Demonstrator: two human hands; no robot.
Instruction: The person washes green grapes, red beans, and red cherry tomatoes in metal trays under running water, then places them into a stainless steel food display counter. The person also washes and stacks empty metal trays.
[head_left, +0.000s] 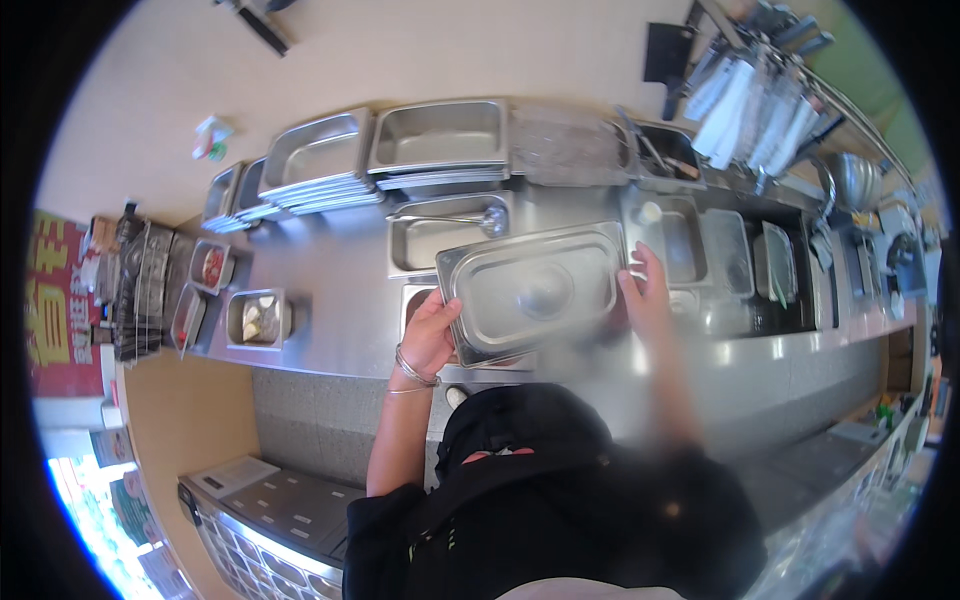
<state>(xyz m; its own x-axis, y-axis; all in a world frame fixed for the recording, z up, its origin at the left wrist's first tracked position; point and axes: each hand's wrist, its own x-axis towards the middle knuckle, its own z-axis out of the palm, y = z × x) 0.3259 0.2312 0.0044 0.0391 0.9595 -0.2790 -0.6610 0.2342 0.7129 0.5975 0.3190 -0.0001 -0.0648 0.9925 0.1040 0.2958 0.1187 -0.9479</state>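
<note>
A rectangular stainless steel pan lid with a round dip in its middle is held tilted above the counter. My left hand grips its left edge, thumb on top, with bracelets at the wrist. At the lid's right edge is my right hand, fingers apart; whether the thumb touches the rim is hard to tell. Under the lid, a steel pan shows only in part. Just behind it, a ladle lies across another steel pan.
Stacked steel pans line the back of the steel counter. On the left stand small pans of food. To the right are a sink and a white container. Utensils and cloths hang upper right.
</note>
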